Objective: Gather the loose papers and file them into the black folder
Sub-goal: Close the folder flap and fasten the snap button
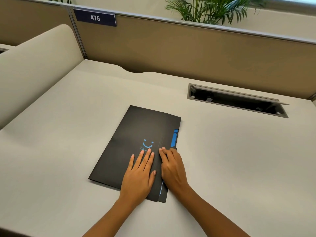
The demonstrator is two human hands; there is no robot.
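The black folder (130, 139) lies closed on the desk, tilted, with a blue smiley printed on its cover and a blue tab showing along its right edge. My left hand (139, 175) rests flat on the cover's near part, fingers spread. My right hand (172, 168) lies beside it on the folder's right edge, fingers pressed down near the blue tab. No loose papers are visible on the desk.
The beige desk (68, 134) ends at a tan partition (188, 53) with a sign reading 475. An open cable tray (237, 101) is set into the desk at the right rear. A curved cream divider (34, 65) stands at the left. A plant sits behind the partition.
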